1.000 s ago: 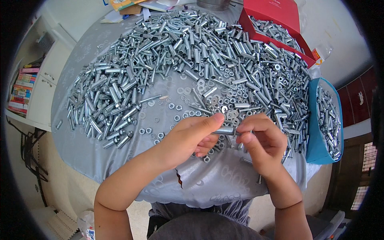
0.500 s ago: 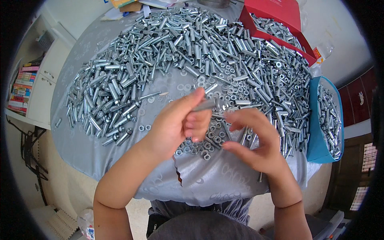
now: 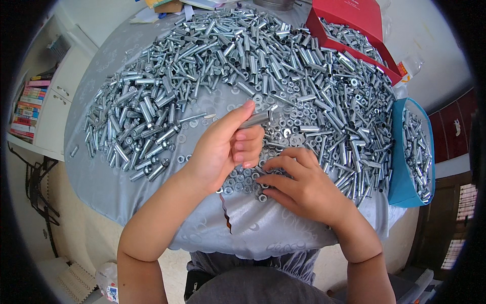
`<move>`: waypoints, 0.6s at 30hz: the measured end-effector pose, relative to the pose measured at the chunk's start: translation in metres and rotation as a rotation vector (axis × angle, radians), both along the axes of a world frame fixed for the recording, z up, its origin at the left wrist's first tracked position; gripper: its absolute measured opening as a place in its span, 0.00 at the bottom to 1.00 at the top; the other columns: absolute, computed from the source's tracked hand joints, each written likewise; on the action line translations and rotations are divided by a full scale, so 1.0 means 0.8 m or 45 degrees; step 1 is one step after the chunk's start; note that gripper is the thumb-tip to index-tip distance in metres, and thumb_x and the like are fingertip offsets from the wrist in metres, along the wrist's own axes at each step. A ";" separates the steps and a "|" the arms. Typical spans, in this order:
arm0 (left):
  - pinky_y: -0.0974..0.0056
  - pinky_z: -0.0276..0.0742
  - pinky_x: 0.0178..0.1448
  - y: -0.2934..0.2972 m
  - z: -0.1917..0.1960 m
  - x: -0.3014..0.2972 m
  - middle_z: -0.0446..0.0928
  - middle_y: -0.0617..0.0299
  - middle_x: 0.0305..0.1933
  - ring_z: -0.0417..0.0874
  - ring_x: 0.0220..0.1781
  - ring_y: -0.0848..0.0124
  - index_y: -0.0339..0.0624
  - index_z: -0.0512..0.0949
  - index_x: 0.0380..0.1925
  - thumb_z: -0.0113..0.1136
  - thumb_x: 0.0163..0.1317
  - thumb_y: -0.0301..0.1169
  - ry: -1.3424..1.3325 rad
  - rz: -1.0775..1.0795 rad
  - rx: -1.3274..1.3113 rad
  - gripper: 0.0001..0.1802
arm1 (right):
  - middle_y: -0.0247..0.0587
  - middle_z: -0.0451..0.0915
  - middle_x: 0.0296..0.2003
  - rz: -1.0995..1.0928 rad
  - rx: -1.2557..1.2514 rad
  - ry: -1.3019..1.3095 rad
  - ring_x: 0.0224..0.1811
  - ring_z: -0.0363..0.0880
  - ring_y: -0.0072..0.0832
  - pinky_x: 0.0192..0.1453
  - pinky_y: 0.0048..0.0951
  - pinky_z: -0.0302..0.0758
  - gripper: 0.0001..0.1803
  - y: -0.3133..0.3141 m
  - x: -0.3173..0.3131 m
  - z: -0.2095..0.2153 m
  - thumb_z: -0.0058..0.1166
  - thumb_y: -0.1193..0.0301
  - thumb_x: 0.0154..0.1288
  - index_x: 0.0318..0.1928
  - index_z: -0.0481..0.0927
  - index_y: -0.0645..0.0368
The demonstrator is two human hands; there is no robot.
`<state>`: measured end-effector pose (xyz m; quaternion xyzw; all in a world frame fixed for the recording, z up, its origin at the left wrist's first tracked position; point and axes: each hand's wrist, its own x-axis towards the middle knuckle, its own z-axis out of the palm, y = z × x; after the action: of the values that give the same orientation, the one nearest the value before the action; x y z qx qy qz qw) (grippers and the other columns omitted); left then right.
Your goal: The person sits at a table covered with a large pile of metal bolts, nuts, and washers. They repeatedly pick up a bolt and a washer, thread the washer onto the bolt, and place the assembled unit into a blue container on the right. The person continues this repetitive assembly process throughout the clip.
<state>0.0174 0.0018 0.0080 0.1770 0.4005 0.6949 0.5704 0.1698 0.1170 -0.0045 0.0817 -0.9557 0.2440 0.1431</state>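
My left hand (image 3: pixel 223 144) is closed around a shiny metal sleeve anchor (image 3: pixel 256 119), its thumb along the top. The anchor points right, and a washer seems to sit at its far end. Below and to the right, my right hand (image 3: pixel 306 187) reaches down with fingers apart and curved. Its fingertips touch or hover just over loose hex nuts (image 3: pixel 245 181) near the front of the table; whether one is pinched cannot be told. Flat washers (image 3: pixel 291 121) lie scattered behind both hands.
A large heap of metal sleeves and bolts (image 3: pixel 238 45) covers the back of the cloth-covered table (image 3: pixel 202 223). Finished-looking anchors (image 3: pixel 147 111) lie at left. A red box (image 3: pixel 349 48) and a blue bin (image 3: pixel 398 152), both holding metal parts, stand at right.
My right hand has moved down and left from beside the anchor's end to the loose nuts. My left hand keeps hold of the sleeve anchor, nearly in place.
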 end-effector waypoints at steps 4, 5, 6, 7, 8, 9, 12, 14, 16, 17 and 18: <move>0.71 0.52 0.23 0.001 0.001 0.001 0.49 0.72 0.13 0.50 0.16 0.78 0.52 0.50 0.12 0.33 0.68 0.48 -0.001 -0.006 -0.010 0.26 | 0.33 0.75 0.38 0.013 -0.005 0.010 0.46 0.69 0.36 0.49 0.37 0.66 0.13 0.002 0.000 -0.002 0.63 0.71 0.46 0.36 0.80 0.55; 0.71 0.52 0.23 0.001 0.000 0.001 0.49 0.72 0.13 0.50 0.16 0.78 0.52 0.50 0.12 0.33 0.68 0.48 -0.001 0.003 -0.026 0.26 | 0.33 0.75 0.37 0.018 -0.006 0.022 0.46 0.70 0.35 0.49 0.36 0.66 0.13 0.002 -0.001 -0.002 0.63 0.71 0.46 0.36 0.80 0.55; 0.71 0.52 0.23 0.001 0.000 0.001 0.49 0.72 0.14 0.50 0.16 0.78 0.52 0.51 0.12 0.33 0.68 0.48 -0.001 0.010 -0.043 0.26 | 0.33 0.75 0.37 0.022 -0.007 0.021 0.46 0.70 0.35 0.49 0.36 0.66 0.13 0.003 -0.001 -0.001 0.63 0.71 0.46 0.36 0.80 0.55; 0.71 0.52 0.23 0.001 -0.001 0.001 0.49 0.72 0.14 0.50 0.15 0.78 0.52 0.51 0.12 0.33 0.68 0.48 -0.001 0.006 -0.042 0.26 | 0.33 0.75 0.37 0.027 -0.007 0.019 0.46 0.70 0.34 0.49 0.36 0.66 0.13 0.003 -0.001 0.000 0.63 0.71 0.45 0.35 0.80 0.55; 0.71 0.52 0.23 0.001 -0.003 0.001 0.49 0.72 0.14 0.51 0.15 0.78 0.52 0.51 0.12 0.33 0.68 0.48 -0.001 0.002 -0.043 0.26 | 0.33 0.75 0.37 0.030 -0.011 0.017 0.46 0.70 0.34 0.49 0.36 0.66 0.13 0.004 -0.001 0.000 0.63 0.71 0.45 0.35 0.80 0.55; 0.71 0.52 0.23 0.001 -0.003 0.000 0.49 0.72 0.14 0.51 0.15 0.78 0.52 0.51 0.12 0.33 0.68 0.48 -0.002 -0.003 -0.045 0.26 | 0.33 0.75 0.36 0.037 0.000 0.035 0.46 0.71 0.33 0.49 0.35 0.66 0.13 0.004 -0.002 0.000 0.63 0.70 0.45 0.35 0.80 0.55; 0.71 0.53 0.23 0.002 -0.003 0.001 0.49 0.72 0.13 0.52 0.15 0.78 0.53 0.51 0.11 0.34 0.68 0.48 0.003 0.005 -0.073 0.26 | 0.33 0.76 0.34 0.007 -0.005 0.124 0.43 0.72 0.31 0.49 0.33 0.66 0.14 0.006 -0.002 0.003 0.63 0.70 0.44 0.35 0.79 0.55; 0.71 0.53 0.23 0.002 -0.005 0.001 0.50 0.72 0.13 0.53 0.15 0.78 0.53 0.51 0.11 0.34 0.68 0.49 0.060 -0.036 -0.079 0.26 | 0.33 0.77 0.32 -0.074 -0.060 0.231 0.39 0.74 0.31 0.47 0.32 0.67 0.14 0.006 -0.001 0.010 0.64 0.70 0.44 0.35 0.80 0.55; 0.72 0.53 0.22 0.000 -0.008 0.000 0.52 0.73 0.13 0.53 0.15 0.80 0.52 0.53 0.12 0.38 0.67 0.49 0.073 -0.083 -0.093 0.25 | 0.34 0.78 0.31 -0.201 -0.208 0.312 0.36 0.76 0.31 0.45 0.31 0.68 0.14 0.007 0.001 0.018 0.65 0.71 0.44 0.35 0.79 0.56; 0.72 0.54 0.22 -0.001 -0.009 0.000 0.53 0.74 0.14 0.53 0.15 0.81 0.52 0.56 0.12 0.41 0.66 0.49 0.058 -0.112 -0.099 0.25 | 0.34 0.79 0.31 -0.266 -0.279 0.353 0.35 0.76 0.31 0.43 0.30 0.68 0.15 0.009 0.003 0.020 0.66 0.72 0.44 0.35 0.79 0.57; 0.73 0.55 0.22 -0.001 -0.010 0.000 0.54 0.74 0.14 0.54 0.16 0.82 0.52 0.58 0.13 0.44 0.65 0.49 0.043 -0.140 -0.106 0.24 | 0.38 0.80 0.33 -0.321 -0.357 0.416 0.34 0.77 0.31 0.42 0.30 0.70 0.15 0.009 0.004 0.020 0.67 0.75 0.42 0.35 0.79 0.60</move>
<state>0.0176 0.0007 0.0000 0.1866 0.4283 0.6421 0.6079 0.1732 0.1242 0.0112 -0.0204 -0.8794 0.3378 0.3349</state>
